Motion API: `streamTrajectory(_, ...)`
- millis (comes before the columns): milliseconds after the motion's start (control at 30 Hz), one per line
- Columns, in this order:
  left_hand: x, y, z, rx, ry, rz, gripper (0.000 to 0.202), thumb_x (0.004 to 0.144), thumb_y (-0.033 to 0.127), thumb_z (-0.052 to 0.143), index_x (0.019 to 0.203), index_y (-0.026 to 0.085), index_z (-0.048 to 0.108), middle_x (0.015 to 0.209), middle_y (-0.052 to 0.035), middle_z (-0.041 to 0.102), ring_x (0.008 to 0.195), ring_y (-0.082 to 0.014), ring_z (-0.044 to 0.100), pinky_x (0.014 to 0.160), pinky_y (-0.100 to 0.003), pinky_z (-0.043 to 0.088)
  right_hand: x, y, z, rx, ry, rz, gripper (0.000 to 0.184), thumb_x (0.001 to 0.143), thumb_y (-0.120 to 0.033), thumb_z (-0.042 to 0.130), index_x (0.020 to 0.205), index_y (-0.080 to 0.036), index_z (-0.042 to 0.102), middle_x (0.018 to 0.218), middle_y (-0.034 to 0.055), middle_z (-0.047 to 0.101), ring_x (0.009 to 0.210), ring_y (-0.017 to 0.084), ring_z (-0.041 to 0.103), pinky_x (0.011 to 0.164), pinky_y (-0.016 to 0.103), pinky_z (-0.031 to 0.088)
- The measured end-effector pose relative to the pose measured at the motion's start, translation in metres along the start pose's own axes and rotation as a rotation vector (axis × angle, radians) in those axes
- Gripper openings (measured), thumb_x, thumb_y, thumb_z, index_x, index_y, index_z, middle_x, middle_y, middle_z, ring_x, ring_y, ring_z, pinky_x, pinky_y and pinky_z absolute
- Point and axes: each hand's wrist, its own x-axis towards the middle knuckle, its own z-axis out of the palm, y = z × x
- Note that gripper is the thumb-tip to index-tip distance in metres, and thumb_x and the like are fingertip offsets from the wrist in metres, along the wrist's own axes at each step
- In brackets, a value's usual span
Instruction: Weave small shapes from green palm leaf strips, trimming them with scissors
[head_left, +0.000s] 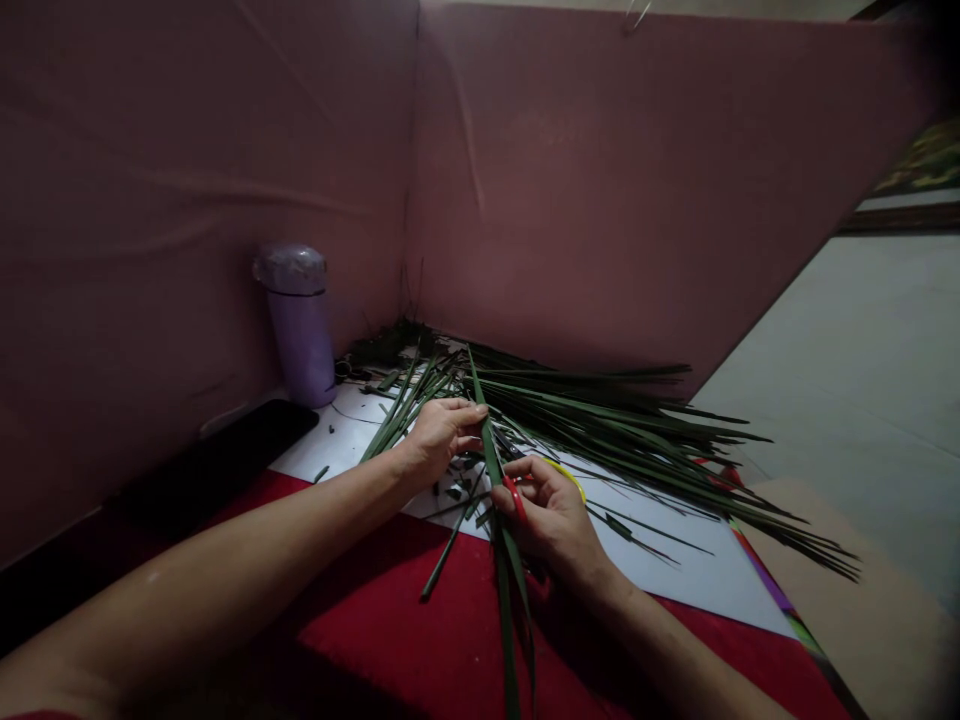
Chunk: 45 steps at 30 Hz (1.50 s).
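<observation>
My left hand (442,435) pinches a long green leaf strip (501,560) near its upper part, fingers closed on it. My right hand (551,515) grips scissors with red and yellow handles (517,497), set against the same strip just below my left hand. The strip runs from the pile toward me across the red cloth (420,640). A heap of long green leaves (622,430) lies on a white sheet (712,575) behind both hands.
A lilac flask (300,325) stands at the back left by the pink cloth-covered wall (570,180). A black flat object (225,450) lies left of the sheet. Small leaf scraps are scattered near my hands. Pale floor (847,400) lies to the right.
</observation>
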Motion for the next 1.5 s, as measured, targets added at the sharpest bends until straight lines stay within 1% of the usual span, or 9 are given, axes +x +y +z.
streamTrajectory(133, -0.001, 0.002, 0.002, -0.009, 0.007, -0.006, 0.015, 0.061, 0.021, 0.07, 0.065, 0.01, 0.062, 0.063, -0.0025, 0.057, 0.057, -0.0111, 0.054, 0.057, -0.027, 0.045, 0.002, -0.003, 0.001, 0.01, 0.024, 0.015, 0.032, 0.067, -0.041, 0.07, 0.08, -0.019, 0.05, 0.048, -0.0093, 0.043, 0.038, 0.004, 0.032, 0.037, 0.017, 0.024)
streamTrajectory(333, -0.004, 0.008, 0.004, -0.03, 0.016, 0.001, 0.014, 0.062, 0.019, 0.07, 0.063, 0.009, 0.061, 0.061, -0.0016, 0.056, 0.055, -0.0098, 0.053, 0.056, -0.025, 0.043, 0.003, -0.019, 0.006, -0.046, 0.013, 0.01, 0.034, 0.066, -0.041, 0.07, 0.078, -0.018, 0.049, 0.048, -0.0082, 0.047, 0.042, 0.007, 0.041, 0.044, 0.02, 0.033)
streamTrajectory(500, -0.004, 0.01, 0.005, -0.048, 0.038, -0.007, 0.014, 0.062, 0.018, 0.07, 0.062, 0.009, 0.059, 0.061, -0.0024, 0.055, 0.054, -0.0105, 0.053, 0.055, -0.026, 0.044, 0.011, -0.023, 0.007, -0.041, 0.041, 0.02, 0.038, 0.063, -0.044, 0.072, 0.077, -0.018, 0.048, 0.044, -0.0098, 0.045, 0.039, 0.006, 0.039, 0.043, 0.019, 0.031)
streamTrajectory(667, -0.003, 0.01, 0.002, -0.043, 0.074, -0.008, 0.014, 0.063, 0.018, 0.068, 0.06, 0.009, 0.058, 0.06, -0.003, 0.056, 0.054, -0.011, 0.053, 0.053, -0.026, 0.044, 0.017, -0.019, 0.011, -0.052, 0.069, -0.002, 0.037, 0.063, -0.042, 0.072, 0.076, -0.018, 0.047, 0.043, -0.0097, 0.045, 0.038, 0.006, 0.039, 0.041, 0.019, 0.029)
streamTrajectory(800, -0.002, 0.007, 0.001, -0.027, 0.11, -0.023, 0.012, 0.063, 0.016, 0.067, 0.059, 0.01, 0.057, 0.059, -0.0027, 0.055, 0.052, -0.0104, 0.053, 0.052, -0.026, 0.045, 0.017, -0.005, 0.012, 0.008, 0.085, -0.018, 0.038, 0.064, -0.042, 0.071, 0.08, -0.019, 0.046, 0.043, -0.0107, 0.043, 0.035, 0.005, 0.034, 0.039, 0.018, 0.025)
streamTrajectory(900, -0.001, 0.005, 0.001, -0.019, 0.103, -0.029, 0.012, 0.063, 0.016, 0.067, 0.059, 0.009, 0.057, 0.059, -0.0024, 0.055, 0.051, -0.0106, 0.053, 0.052, -0.026, 0.045, 0.016, 0.002, 0.009, 0.046, 0.062, -0.008, 0.037, 0.065, -0.04, 0.072, 0.081, -0.019, 0.046, 0.043, -0.0112, 0.042, 0.035, 0.005, 0.032, 0.038, 0.017, 0.025)
streamTrajectory(1100, 0.0, 0.001, -0.001, -0.027, 0.059, -0.015, 0.014, 0.064, 0.019, 0.068, 0.062, 0.01, 0.059, 0.06, -0.0027, 0.055, 0.053, -0.0109, 0.053, 0.052, -0.026, 0.046, 0.014, 0.0, 0.006, 0.057, 0.059, 0.013, 0.037, 0.064, -0.04, 0.072, 0.081, -0.02, 0.045, 0.042, -0.0111, 0.043, 0.035, 0.005, 0.033, 0.038, 0.017, 0.026)
streamTrajectory(1233, 0.0, 0.001, 0.0, -0.016, 0.045, -0.025, 0.011, 0.064, 0.017, 0.067, 0.062, 0.01, 0.059, 0.061, -0.0031, 0.055, 0.053, -0.0108, 0.053, 0.051, -0.025, 0.046, 0.014, 0.001, 0.005, 0.025, 0.053, -0.005, 0.036, 0.066, -0.039, 0.072, 0.082, -0.02, 0.046, 0.043, -0.011, 0.043, 0.036, 0.005, 0.033, 0.037, 0.016, 0.025)
streamTrajectory(1500, -0.001, 0.002, 0.002, -0.008, 0.063, -0.045, 0.008, 0.066, 0.013, 0.063, 0.062, 0.01, 0.056, 0.058, -0.0024, 0.055, 0.051, -0.0105, 0.053, 0.051, -0.026, 0.047, 0.015, 0.002, 0.004, 0.021, 0.069, -0.017, 0.035, 0.066, -0.039, 0.071, 0.082, -0.02, 0.046, 0.043, -0.0111, 0.043, 0.036, 0.004, 0.032, 0.037, 0.016, 0.025)
